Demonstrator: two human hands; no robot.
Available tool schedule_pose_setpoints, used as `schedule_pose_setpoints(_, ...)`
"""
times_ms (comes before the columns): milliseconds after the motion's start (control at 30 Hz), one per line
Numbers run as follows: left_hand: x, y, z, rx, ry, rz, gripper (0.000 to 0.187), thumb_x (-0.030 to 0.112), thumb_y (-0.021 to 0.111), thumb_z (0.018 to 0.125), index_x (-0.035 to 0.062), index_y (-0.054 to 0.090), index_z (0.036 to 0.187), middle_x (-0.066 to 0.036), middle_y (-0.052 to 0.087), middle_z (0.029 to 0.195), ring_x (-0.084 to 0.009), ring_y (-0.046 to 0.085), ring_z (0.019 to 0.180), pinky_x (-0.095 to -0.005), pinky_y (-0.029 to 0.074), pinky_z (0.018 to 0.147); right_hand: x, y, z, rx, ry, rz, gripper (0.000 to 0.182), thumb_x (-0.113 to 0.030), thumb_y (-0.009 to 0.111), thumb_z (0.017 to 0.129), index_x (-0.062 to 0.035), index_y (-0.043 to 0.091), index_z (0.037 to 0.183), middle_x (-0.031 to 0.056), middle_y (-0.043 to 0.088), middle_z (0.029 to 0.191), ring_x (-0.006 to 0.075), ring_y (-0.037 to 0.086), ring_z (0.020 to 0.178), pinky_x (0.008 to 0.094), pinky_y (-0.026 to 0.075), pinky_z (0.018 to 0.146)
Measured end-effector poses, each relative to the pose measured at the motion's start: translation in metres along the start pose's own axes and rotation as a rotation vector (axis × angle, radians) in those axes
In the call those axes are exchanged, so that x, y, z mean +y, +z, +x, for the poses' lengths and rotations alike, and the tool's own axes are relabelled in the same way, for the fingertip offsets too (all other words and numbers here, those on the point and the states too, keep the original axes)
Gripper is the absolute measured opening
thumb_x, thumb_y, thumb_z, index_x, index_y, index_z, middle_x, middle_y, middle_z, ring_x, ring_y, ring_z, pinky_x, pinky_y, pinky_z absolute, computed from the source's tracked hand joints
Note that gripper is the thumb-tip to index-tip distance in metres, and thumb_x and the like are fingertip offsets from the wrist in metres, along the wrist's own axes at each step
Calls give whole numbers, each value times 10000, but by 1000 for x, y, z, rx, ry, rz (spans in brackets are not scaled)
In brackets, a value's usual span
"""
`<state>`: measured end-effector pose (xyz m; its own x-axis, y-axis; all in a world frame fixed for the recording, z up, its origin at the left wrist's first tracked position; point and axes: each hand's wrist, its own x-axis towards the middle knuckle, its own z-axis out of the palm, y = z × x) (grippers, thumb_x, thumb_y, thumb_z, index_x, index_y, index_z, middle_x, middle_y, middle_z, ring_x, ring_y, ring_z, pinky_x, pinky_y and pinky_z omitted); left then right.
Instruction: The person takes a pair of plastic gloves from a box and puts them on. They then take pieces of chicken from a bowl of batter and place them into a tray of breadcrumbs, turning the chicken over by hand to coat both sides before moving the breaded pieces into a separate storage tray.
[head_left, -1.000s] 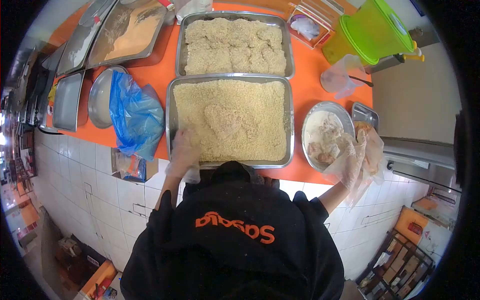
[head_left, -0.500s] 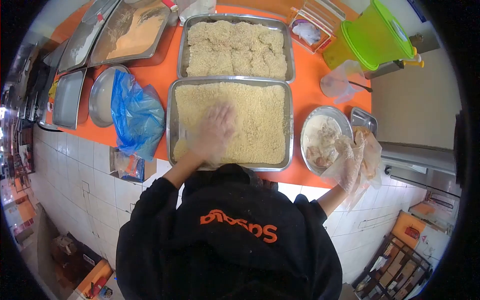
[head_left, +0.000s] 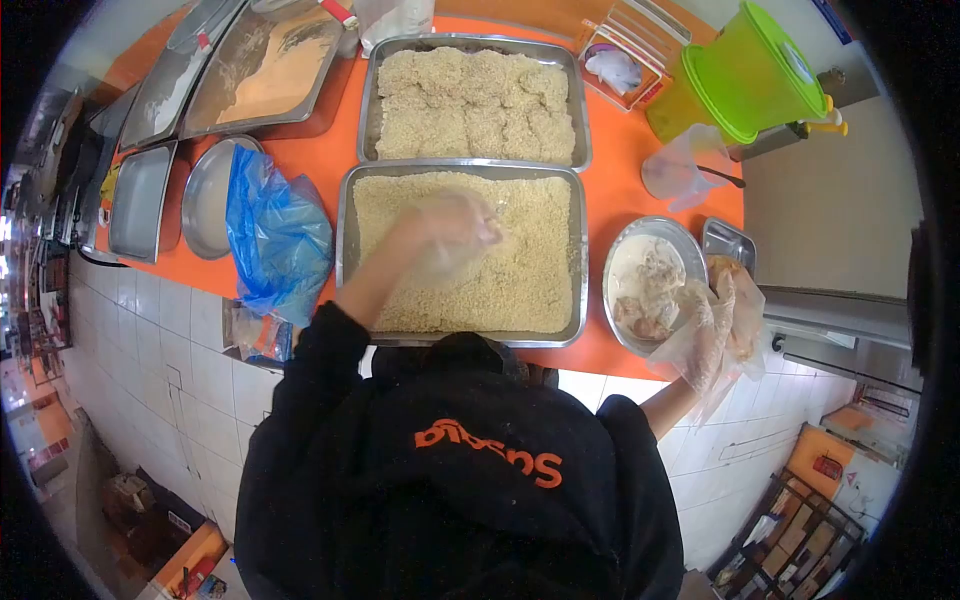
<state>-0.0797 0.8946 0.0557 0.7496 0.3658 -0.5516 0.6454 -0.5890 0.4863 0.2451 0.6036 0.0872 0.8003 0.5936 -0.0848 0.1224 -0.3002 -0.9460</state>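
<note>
Reaching left hand (head_left: 450, 225) over or into crumbs (head_left: 520, 285) mid-tray, along table's (head_left: 612, 178) near edge; too blurred to tell whether gripping. Showing right hand (head_left: 708, 335) by bowl's (head_left: 609, 270) right rim, wet pieces (head_left: 652, 275) just leftward; finger closure unclear.

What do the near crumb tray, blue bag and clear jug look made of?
Near crumb tray: metal, probably stainless; silvery, shiny rim.
Blue bag: thin plastic film; crinkled, glossy, translucent.
Clear jug: probably rigid plastic; cloudy see-through wall, though glass isn't excluded.
</note>
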Motion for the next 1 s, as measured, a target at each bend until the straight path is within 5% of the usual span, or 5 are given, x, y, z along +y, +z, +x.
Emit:
schedule_pose_setpoints(200,12,4,-63,790,184,-248,395,331,554,989,81,635,1284,-158,629,1288,-379,566,1213,-455,425,1071,-2,0,-7,69,30,-75,712,-60,651,927,-64,315,1554,103,628,1196,188,600,1086,321,444,1023)
schedule_pose_setpoints(400,-15,72,-29,655,211,-9,571,276,562,987,56,411,1492,-137,310,1604,-315,225,1507,-422,164,1238,8,5,5,26,16,47,712,-60,643,931,-10,291,1549,124,607,1255,212,585,1138,327,440,1030)
schedule_pose_setpoints(700,-25,92,-43,968,88,-337,579,351,626,938,56,517,1425,-209,475,1473,-361,418,1391,-433,309,1172,25,-3,12,-4,-12,24,706,-69,640,930,-37,308,1552,121,575,1314,206,551,1192,307,443,1024)
schedule_pose_setpoints(800,-8,59,-76,809,-455,-119,567,386,708,858,40,614,1298,-207,585,1324,-376,528,1250,-458,397,1076,7,0,3,-25,6,15,697,-67,636,930,-38,317,1549,115,545,1367,201,539,1203,306,447,1026)
schedule_pose_setpoints(1000,-26,78,-63,630,-303,-402,498,341,798,756,22,641,1106,-186,675,1094,-365,647,999,-441,511,886,15,-3,5,-12,17,-19,688,-84,645,940,-62,327,1550,93,446,1494,207,509,1251,315,447,1046)
